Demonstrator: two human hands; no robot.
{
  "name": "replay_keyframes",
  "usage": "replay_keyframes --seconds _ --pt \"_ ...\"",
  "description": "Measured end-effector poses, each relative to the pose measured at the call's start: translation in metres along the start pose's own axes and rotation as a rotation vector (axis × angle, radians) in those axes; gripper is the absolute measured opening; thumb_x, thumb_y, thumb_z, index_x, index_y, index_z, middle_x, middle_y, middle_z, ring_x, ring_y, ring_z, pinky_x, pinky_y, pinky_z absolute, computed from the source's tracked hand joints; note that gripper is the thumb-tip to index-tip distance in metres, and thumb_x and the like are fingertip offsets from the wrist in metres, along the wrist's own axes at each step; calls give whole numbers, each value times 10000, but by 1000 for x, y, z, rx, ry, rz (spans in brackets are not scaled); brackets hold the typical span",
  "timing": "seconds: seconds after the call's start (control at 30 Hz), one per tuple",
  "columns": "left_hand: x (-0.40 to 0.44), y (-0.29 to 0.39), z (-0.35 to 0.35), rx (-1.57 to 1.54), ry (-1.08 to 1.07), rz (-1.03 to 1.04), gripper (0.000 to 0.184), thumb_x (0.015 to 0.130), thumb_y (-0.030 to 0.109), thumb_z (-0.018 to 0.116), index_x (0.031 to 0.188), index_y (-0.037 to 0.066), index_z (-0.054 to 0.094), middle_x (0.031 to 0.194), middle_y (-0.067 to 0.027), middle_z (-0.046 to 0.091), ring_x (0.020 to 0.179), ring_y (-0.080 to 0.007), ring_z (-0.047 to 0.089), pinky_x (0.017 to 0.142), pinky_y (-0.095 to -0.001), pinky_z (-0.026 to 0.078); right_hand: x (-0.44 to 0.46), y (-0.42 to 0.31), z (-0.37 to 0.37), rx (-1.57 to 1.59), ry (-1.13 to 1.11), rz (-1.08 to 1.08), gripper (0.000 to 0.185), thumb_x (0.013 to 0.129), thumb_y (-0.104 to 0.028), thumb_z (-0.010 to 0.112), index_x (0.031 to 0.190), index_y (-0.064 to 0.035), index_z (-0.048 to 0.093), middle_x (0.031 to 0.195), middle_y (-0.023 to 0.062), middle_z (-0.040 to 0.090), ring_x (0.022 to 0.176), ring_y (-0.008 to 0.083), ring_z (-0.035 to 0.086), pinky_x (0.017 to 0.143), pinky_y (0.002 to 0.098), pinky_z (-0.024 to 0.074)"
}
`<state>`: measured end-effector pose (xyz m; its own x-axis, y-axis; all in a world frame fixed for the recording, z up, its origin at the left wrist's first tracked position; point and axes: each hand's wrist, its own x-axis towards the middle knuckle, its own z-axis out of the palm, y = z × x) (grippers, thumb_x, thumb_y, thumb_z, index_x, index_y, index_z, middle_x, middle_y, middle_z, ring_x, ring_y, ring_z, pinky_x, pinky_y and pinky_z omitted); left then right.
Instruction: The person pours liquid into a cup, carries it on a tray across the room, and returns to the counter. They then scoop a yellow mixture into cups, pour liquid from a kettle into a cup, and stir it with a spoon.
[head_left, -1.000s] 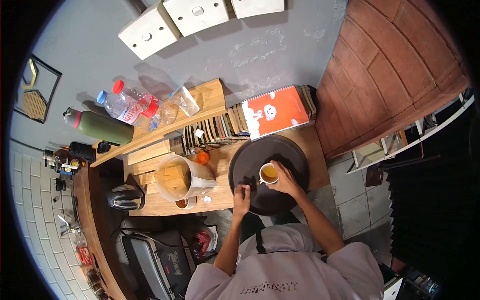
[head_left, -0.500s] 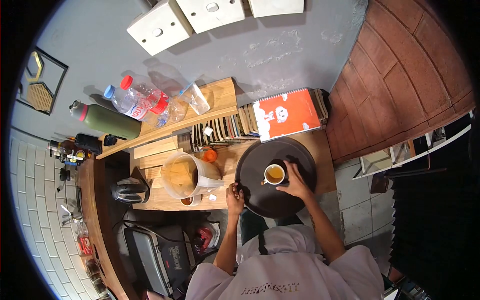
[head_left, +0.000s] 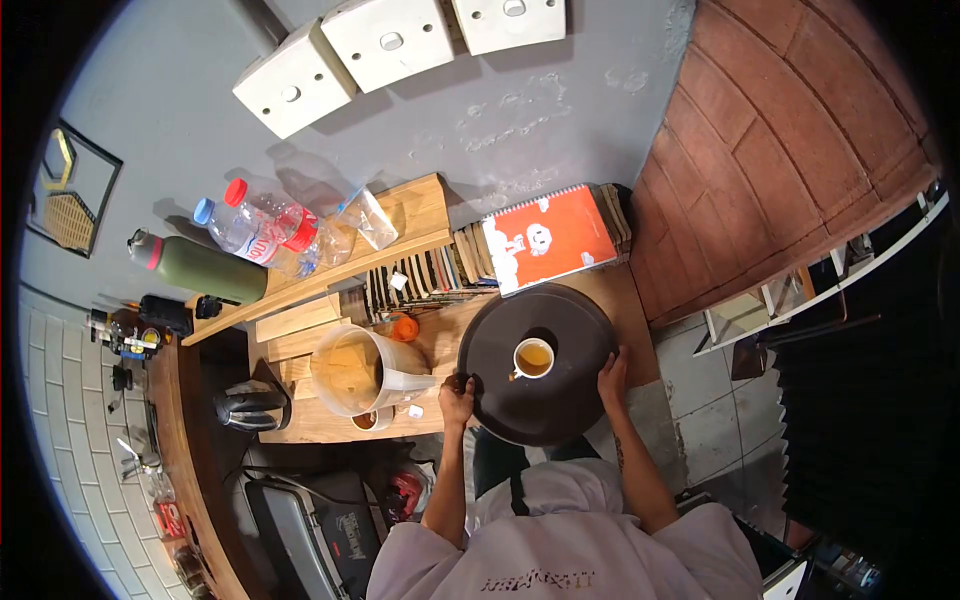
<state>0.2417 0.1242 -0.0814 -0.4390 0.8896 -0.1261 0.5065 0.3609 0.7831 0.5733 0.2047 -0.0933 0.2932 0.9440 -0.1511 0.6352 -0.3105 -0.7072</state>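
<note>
Two hands are at opposite sides of the round dark tray (head_left: 540, 410). The left hand (head_left: 457, 400) has its grip pinching the left edge of the tray, fingers bent. The right hand (head_left: 613, 380) lies against the right edge, fingers along the rim; I cannot tell how far this grip closes beneath it. My forearms extend up from the near side, one on each side of the tray.

One white cup (head_left: 533, 358) stands upright on the tray, near its centre, containing yellow-brown liquid. Neither hand touches the cup. The tray overlaps the near edge of the table (head_left: 445, 340); I cannot confirm whether its underside makes contact.

To the left of the tray are a clear pitcher (head_left: 400, 375), a second cup (head_left: 372, 420) partly hidden by it, and an orange item (head_left: 405, 327). The kettle (head_left: 252, 405) is farther left. Beyond the tray, a red notebook (head_left: 550, 240) lies over a row of books (head_left: 430, 275). Bottles (head_left: 300, 228) stand on the shelf (head_left: 420, 215).
</note>
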Motion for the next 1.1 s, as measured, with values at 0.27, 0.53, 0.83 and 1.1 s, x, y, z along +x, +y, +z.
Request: replay_keyframes --seconds 0.27,0.53,0.83,1.1 --pt "-22 17 -18 -263 -56 -51 331 954 214 692 1044 7 449 923 -116 596 824 -176 583 732 -327 499 -47 -17 -49 50 103 -43 360 1058 -134 421 1338 87 466 1279 327 557 1227 482 524 1003 489 436" --pt "-32 73 -29 -556 -292 -18 326 982 201 667 1031 58 378 939 -88 568 856 -140 553 761 -299 473 -123 -16 -110 155 426 39 100 1001 -44 520 1072 27 520 835 245 602 761 415 634 682 367 473" --pt "-60 218 -4 -514 -707 288 579 944 79 685 1424 57 361 1264 -169 566 1167 -227 556 1022 -346 444 -220 7 -194 490 628 323 61 1027 -47 519 1054 -27 468 852 38 489 809 105 455 748 249 397" --pt "-98 317 104 -220 -1027 794 626 882 48 706 1462 28 472 1447 -187 525 1352 -276 476 1138 -390 365 -279 44 -272 613 983 359 89 1043 -88 503 1062 -5 474 900 72 547 856 143 482 793 284 418"
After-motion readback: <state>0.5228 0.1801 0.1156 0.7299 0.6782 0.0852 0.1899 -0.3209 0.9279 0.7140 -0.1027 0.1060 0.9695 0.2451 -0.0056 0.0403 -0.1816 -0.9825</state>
